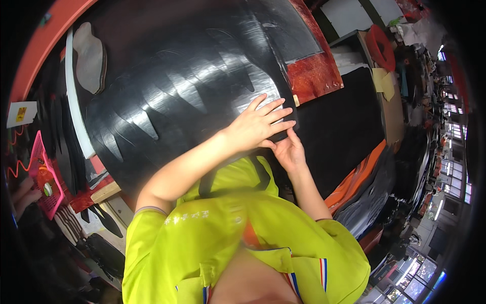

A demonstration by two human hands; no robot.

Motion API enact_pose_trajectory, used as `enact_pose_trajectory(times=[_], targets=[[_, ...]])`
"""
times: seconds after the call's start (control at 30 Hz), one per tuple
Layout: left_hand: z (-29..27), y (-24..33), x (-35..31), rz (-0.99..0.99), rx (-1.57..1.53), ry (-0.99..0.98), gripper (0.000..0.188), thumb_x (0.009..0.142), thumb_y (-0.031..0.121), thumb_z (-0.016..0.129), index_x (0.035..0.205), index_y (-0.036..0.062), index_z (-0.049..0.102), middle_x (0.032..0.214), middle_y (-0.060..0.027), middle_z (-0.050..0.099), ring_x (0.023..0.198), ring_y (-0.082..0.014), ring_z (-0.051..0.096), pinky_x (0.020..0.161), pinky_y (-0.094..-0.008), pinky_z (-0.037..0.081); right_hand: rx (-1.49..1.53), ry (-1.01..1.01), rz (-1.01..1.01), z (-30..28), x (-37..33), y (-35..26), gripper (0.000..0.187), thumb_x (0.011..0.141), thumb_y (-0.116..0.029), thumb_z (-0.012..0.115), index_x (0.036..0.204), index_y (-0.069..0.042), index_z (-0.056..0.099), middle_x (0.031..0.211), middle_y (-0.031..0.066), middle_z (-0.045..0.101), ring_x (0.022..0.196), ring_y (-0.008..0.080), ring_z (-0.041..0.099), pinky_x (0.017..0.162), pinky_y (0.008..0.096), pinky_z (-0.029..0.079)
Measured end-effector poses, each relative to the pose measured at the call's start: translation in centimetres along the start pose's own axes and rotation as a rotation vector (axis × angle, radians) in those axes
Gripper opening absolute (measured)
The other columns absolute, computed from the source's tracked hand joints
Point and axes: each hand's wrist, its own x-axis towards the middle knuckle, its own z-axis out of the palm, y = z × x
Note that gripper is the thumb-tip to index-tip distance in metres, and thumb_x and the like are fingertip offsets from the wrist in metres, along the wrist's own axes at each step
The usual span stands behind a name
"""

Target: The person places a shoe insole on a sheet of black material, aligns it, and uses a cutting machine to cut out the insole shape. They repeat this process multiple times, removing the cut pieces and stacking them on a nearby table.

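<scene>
Left hand (pixel 254 125) flat, fingers spread on glossy black sheet (pixel 177 86). Right hand (pixel 291 153) just beside it, near sheet edge. Grey curved piece (pixel 89 58) upper left; pink basket (pixel 50 203) far left.

I am viewing a red work surface (pixel 319 78) that is carrying a broad, glossy black sheet (pixel 167 86); a grey curved template (pixel 90 58) is lying near the sheet's left edge, a white strip (pixel 74 101) is running alongside, and a dark panel (pixel 291 30) is covering part of the red toward the upper right
</scene>
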Motion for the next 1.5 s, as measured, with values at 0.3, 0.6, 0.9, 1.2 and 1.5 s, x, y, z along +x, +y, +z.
enact_pose_trajectory(times=[0.3, 0.6, 0.9, 1.2, 1.5], targets=[[-1.6, -2.0, 1.7, -0.247, -0.47, 0.078, 0.03, 0.097, 0.026, 0.054, 0.121, 0.0128, 0.066, 0.128, -0.0064, 0.064, 0.127, -0.0295, 0.054, 0.112, -0.0437, 0.035, -0.237, 0.016, -0.138, 0.6, 0.5, 0.3, 0.044, 0.105, -0.031, 0.045, 0.129, 0.005, 0.052, 0.121, 0.0161, 0.061, 0.114, 0.0253, 0.059, 0.099, 0.0402, 0.048], [-26.9, -0.5, -4.6, 0.051, 0.303, 1.679, 0.044, 0.1, 0.048, 0.044, 0.117, 0.0108, 0.061, 0.118, -0.0044, 0.063, 0.117, -0.0149, 0.052, 0.099, -0.0404, 0.043, 0.015, 0.006, 0.17, -0.7, 0.9, 1.4, 0.037, 0.103, -0.029, 0.05, 0.125, 0.0, 0.054, 0.11, 0.0164, 0.066, 0.101, 0.0278, 0.065, 0.091, 0.0404, 0.053], [-4.8, 0.7, -8.3, 0.039, 0.252, 0.076, 0.041, 0.081, 0.037, 0.068, 0.115, 0.0141, 0.064, 0.134, -0.0057, 0.059, 0.129, -0.0303, 0.052, 0.111, -0.0541, 0.035, 0.025, -0.288, 0.438, 1.4, 1.4, 5.8, 0.036, 0.103, -0.022, 0.051, 0.134, -0.004, 0.05, 0.131, 0.0143, 0.059, 0.118, 0.0272, 0.059, 0.1, 0.0444, 0.049], [-2.8, -0.9, -9.7, -0.036, -0.106, -0.013, 0.03, 0.094, 0.033, 0.059, 0.116, 0.0119, 0.061, 0.132, -0.009, 0.06, 0.135, -0.0291, 0.047, 0.114, -0.0514, 0.029, 0.041, -0.154, 0.326, 3.2, 0.5, 8.1, 0.048, 0.105, -0.038, 0.042, 0.137, -0.003, 0.045, 0.137, 0.0145, 0.052, 0.128, 0.0252, 0.049, 0.107, 0.0435, 0.041], [-27.1, -3.5, -13.7, -0.213, -0.031, 1.658, 0.04, 0.095, 0.031, 0.051, 0.107, -0.0074, 0.052, 0.098, -0.0102, 0.059, 0.085, -0.0232, 0.062, 0.08, -0.0367, 0.052, -0.065, -0.001, 0.114, 5.6, -1.2, 9.2, 0.053, 0.102, -0.043, 0.048, 0.12, 0.006, 0.056, 0.114, 0.02, 0.064, 0.107, 0.0275, 0.062, 0.097, 0.0406, 0.05]])
